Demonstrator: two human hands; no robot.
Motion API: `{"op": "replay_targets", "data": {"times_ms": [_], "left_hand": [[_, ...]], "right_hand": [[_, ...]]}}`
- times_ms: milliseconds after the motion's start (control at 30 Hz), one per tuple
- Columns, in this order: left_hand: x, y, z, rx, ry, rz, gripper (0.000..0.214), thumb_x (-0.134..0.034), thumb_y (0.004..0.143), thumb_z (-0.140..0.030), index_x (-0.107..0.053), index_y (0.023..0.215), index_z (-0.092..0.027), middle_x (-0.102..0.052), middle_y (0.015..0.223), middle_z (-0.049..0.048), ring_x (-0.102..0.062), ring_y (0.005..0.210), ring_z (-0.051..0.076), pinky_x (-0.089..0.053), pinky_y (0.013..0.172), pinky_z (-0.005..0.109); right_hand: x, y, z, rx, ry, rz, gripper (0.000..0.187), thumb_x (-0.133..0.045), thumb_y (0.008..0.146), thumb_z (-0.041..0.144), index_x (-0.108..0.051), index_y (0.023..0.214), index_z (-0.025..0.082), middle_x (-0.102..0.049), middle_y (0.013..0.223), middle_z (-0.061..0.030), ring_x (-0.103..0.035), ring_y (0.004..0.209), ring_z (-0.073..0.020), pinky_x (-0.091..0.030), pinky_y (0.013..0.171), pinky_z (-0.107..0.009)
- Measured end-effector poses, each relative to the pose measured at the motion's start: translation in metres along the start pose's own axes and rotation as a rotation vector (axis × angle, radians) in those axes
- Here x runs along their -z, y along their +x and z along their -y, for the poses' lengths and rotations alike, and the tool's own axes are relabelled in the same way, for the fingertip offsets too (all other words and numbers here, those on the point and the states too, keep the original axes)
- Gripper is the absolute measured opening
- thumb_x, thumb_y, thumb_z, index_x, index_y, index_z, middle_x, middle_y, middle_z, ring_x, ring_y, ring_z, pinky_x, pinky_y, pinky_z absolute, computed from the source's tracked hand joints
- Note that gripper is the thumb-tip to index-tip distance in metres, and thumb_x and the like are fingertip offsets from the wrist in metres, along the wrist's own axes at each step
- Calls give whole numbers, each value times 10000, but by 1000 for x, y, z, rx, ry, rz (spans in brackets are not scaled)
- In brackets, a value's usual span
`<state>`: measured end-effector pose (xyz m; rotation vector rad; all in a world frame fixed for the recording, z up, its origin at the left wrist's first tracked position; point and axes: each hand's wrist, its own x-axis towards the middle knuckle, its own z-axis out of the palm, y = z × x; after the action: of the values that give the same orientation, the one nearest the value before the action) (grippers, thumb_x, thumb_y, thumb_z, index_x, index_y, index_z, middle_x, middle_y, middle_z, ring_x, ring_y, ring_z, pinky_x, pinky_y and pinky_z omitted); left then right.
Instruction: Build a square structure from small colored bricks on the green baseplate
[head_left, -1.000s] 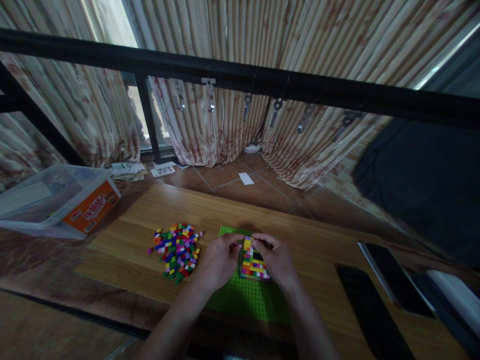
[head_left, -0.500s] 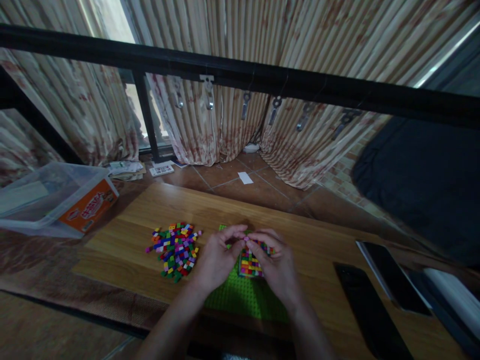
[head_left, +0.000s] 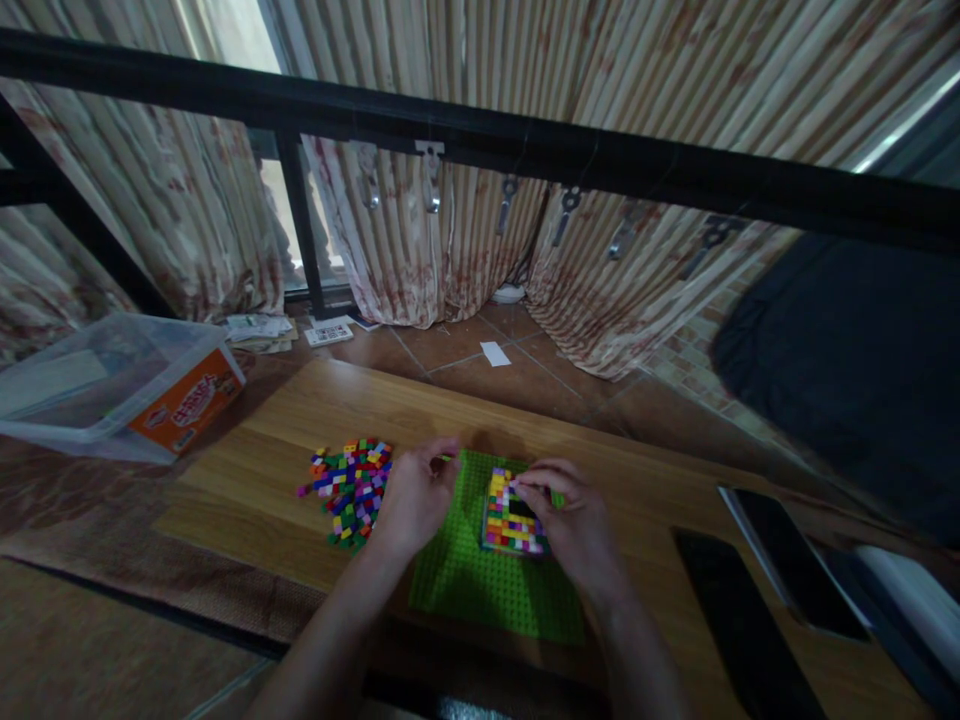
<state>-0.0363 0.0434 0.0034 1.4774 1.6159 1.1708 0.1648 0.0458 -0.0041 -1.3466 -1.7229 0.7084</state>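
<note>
My right hand (head_left: 574,515) is pinched at its fingertips on a small pink brick (head_left: 514,485), partly hidden by the fingers. It sits over a block of many-coloured bricks (head_left: 504,528) with a dark gap in its middle; the hand covers the right side of this block. The block stands on a green studded baseplate (head_left: 480,590). My left hand (head_left: 416,495) hovers over the baseplate's left edge, thumb and fingers curled with a gap between them, and no brick shows there. Just left of it lies a loose pile of small coloured bricks (head_left: 349,490).
The wooden table (head_left: 277,430) carries a black phone-like slab (head_left: 739,610) and a second dark device (head_left: 799,560) on the right. At the left stands a clear plastic box (head_left: 112,400) with an orange label. A black rail (head_left: 480,125) with hanging hooks crosses beyond the table.
My hands have parted: the left moved left towards the pile, the right stays over the block with the pink brick. More of the block and baseplate shows. The view shifted slightly.
</note>
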Motion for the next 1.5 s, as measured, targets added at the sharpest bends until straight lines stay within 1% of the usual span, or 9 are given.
{"op": "replay_targets", "data": {"times_ms": [133, 333, 533, 700, 933, 1133, 1233, 1400, 1500], "left_hand": [[5, 3, 3, -1, 60, -8, 265, -527, 824, -183, -716, 1006, -142, -750, 975, 90, -698, 773, 181, -537, 744, 288], [5, 3, 8, -19, 82, 2, 265, -521, 826, -198, -717, 997, -148, -756, 959, 93, -703, 783, 190, -544, 741, 289], [7, 1, 4, -27, 74, 37, 260, -508, 840, -194, -720, 987, -166, -759, 941, 73, -702, 799, 179, -538, 731, 259], [2, -3, 0, -56, 153, 66, 262, -510, 850, -191, -723, 1001, -196, -758, 960, 48, -687, 776, 166, -527, 716, 253], [-4, -8, -5, -16, 295, 118, 281, -527, 846, -165, -722, 1048, -165, -756, 897, 72, -684, 747, 199, -526, 769, 323], [-6, -9, -5, -37, 320, 137, 281, -527, 847, -154, -717, 1055, -163, -754, 963, 78, -691, 784, 199, -520, 818, 324], [-7, -9, -5, -34, 333, 145, 285, -526, 846, -155, -715, 1059, -169, -756, 947, 76, -691, 781, 201, -520, 825, 325], [-7, -9, -3, -54, 351, 135, 295, -517, 848, -162, -714, 1066, -172, -753, 967, 78, -690, 784, 198, -518, 803, 308], [-4, -8, -3, -60, 360, 134, 281, -516, 853, -167, -722, 1044, -186, -756, 929, 67, -685, 775, 188, -513, 766, 284]], "right_hand": [[-7, 1, -2, 25, -30, 36, 154, -635, 823, 374, -752, 794, 278, -654, 973, -50, -587, 924, -224, -454, 828, -382], [-13, 6, -4, 24, -57, -20, 127, -657, 795, 355, -741, 761, 267, -663, 939, -42, -582, 909, -219, -446, 813, -369], [-15, 7, -7, 26, -37, -16, 149, -658, 785, 379, -735, 755, 256, -661, 861, -31, -581, 842, -208, -443, 767, -356], [-13, 7, -6, -6, -81, -27, 191, -657, 775, 410, -710, 722, 235, -654, 788, -31, -571, 791, -208, -439, 736, -351], [-13, 6, -8, 10, -125, -31, 212, -644, 791, 422, -709, 700, 242, -654, 814, -33, -569, 816, -210, -431, 756, -352], [-12, 4, -5, 5, -134, -2, 218, -644, 806, 434, -722, 731, 245, -659, 859, -40, -579, 852, -217, -435, 787, -362], [-9, 3, -4, 7, -112, 13, 257, -625, 819, 464, -718, 740, 238, -665, 871, -48, -588, 860, -222, -442, 794, -365], [-10, 3, -4, -11, -116, -39, 326, -547, 866, 480, -693, 741, 217, -670, 854, -58, -594, 861, -226, -435, 816, -375], [-14, 4, -5, -33, -134, -81, 301, -571, 842, 483, -702, 808, 214, -682, 878, -67, -595, 892, -241, -433, 833, -390]]}}
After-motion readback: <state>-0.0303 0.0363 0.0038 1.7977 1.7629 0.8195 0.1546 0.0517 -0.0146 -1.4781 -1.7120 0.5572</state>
